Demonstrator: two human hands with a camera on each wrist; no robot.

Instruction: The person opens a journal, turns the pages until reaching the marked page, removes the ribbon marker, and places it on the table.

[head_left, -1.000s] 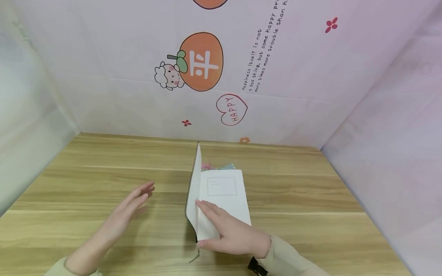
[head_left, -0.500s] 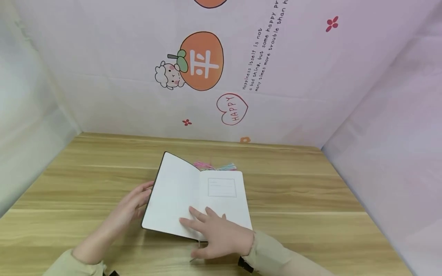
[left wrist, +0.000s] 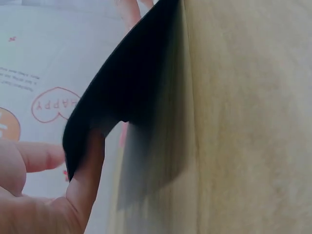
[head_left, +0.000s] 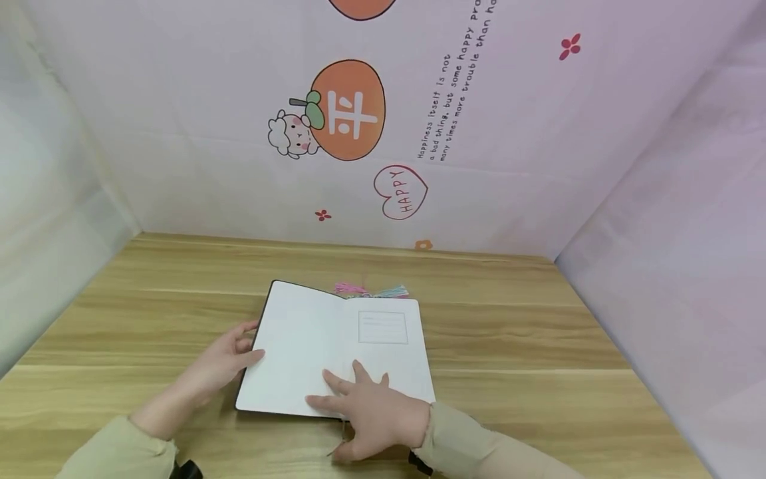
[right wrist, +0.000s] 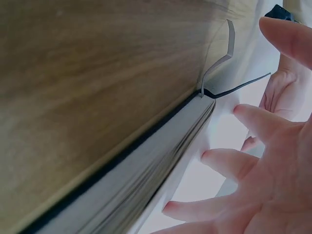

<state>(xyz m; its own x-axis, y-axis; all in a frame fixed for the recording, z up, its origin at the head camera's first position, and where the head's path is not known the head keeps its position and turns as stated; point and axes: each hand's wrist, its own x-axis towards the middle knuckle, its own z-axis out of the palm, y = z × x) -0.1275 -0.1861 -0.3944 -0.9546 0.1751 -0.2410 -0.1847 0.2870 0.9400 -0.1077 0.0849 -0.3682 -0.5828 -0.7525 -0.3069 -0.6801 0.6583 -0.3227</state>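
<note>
A dark-covered notebook (head_left: 299, 346) lies open on the wooden table, its white first page showing a small printed box on the right. My left hand (head_left: 218, 362) pinches the outer edge of the front cover (left wrist: 122, 83), thumb on the inside and fingers behind. In the left wrist view that cover is tilted up off the table. My right hand (head_left: 377, 409) is spread over the lower part of the notebook near the fold, fingertips (right wrist: 243, 109) at the pages. A thin ribbon bookmark (right wrist: 226, 56) trails from the bottom of the spine.
Pink and pale blue tassels (head_left: 391, 291) stick out past the notebook's top edge. The wooden table (head_left: 509, 346) runs back to a printed cloth wall (head_left: 491, 199), with cloth walls at left and right too.
The front cover has swung from nearly upright over to the left and lower. My left hand has taken its edge, while my right hand has spread its fingers near the fold.
</note>
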